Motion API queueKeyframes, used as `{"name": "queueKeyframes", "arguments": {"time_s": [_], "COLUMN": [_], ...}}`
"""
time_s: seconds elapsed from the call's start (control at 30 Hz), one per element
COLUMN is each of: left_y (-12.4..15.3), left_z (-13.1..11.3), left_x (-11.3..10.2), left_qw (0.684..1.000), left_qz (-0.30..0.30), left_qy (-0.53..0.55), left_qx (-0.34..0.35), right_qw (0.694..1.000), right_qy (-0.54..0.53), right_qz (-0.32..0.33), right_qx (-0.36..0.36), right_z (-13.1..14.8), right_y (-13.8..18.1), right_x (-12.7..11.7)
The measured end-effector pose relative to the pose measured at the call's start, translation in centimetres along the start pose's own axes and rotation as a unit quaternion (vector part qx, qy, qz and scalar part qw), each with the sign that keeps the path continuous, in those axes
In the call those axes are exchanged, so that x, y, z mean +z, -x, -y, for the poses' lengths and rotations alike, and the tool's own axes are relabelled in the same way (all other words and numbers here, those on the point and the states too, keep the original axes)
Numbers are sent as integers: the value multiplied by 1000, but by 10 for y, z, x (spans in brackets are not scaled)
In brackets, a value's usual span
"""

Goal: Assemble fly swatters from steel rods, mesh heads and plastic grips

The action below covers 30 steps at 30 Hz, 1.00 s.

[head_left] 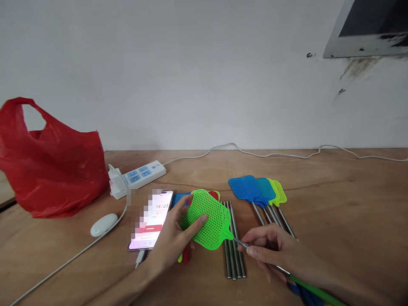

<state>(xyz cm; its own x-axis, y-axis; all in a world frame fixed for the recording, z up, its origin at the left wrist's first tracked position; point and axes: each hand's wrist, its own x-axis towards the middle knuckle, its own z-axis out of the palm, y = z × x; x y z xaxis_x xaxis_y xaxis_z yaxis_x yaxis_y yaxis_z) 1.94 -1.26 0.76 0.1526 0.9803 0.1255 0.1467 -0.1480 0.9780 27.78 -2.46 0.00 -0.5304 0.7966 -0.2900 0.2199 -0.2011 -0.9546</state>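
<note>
A bright green fly swatter (210,219) is held up over the table in both hands. My left hand (181,227) pinches the left side of its perforated head, thumb in front. My right hand (270,248) grips its thin metal rod just below the neck, and a green handle (314,290) runs out at the lower right. Beneath the head lie several loose metal rods (235,259), side by side. Partly hidden behind my left hand are more swatter heads, blue (180,199), red and yellow-green. Right of the rods lie several swatters with blue heads (245,188) and yellow-green heads (279,193).
A lit phone (156,221) lies left of my left hand, with a cable at its lower end. Behind it is a white power strip (146,173) with a cord along the wall. A red plastic bag (57,170) and a white oval device (103,225) are at left.
</note>
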Motion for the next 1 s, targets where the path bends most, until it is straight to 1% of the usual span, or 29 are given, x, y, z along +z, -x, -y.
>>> {"name": "queueKeyframes", "arguments": {"time_s": [0.13, 0.3, 0.4, 0.47, 0.6, 0.73, 1.0], "left_y": [2, 4, 5, 6, 9, 11, 12], "left_z": [-2, -1, 2, 5, 12, 14, 16], "left_x": [-1, 1, 2, 3, 3, 2, 0], "left_qw": [1000, 999, 999, 997, 988, 987, 985], "left_qz": [11, 9, 30, 35, 14, 44, 66], "left_qy": [17, -25, -36, -62, -130, -135, -138], "left_qx": [-4, 18, 22, 37, 76, 71, 79], "right_qw": [1000, 1000, 999, 999, 999, 1000, 1000], "right_qy": [2, 10, 28, 35, 36, 21, -13], "right_qz": [18, 20, 14, 15, 16, -6, 14], "right_qx": [3, 4, 5, 7, 9, 15, 15], "right_z": [4, 11, 9, 8, 7, 4, -3], "right_y": [1, 3, 3, 4, 4, 4, 4], "right_x": [-1, 1, 1, 1, 3, 3, 2]}}
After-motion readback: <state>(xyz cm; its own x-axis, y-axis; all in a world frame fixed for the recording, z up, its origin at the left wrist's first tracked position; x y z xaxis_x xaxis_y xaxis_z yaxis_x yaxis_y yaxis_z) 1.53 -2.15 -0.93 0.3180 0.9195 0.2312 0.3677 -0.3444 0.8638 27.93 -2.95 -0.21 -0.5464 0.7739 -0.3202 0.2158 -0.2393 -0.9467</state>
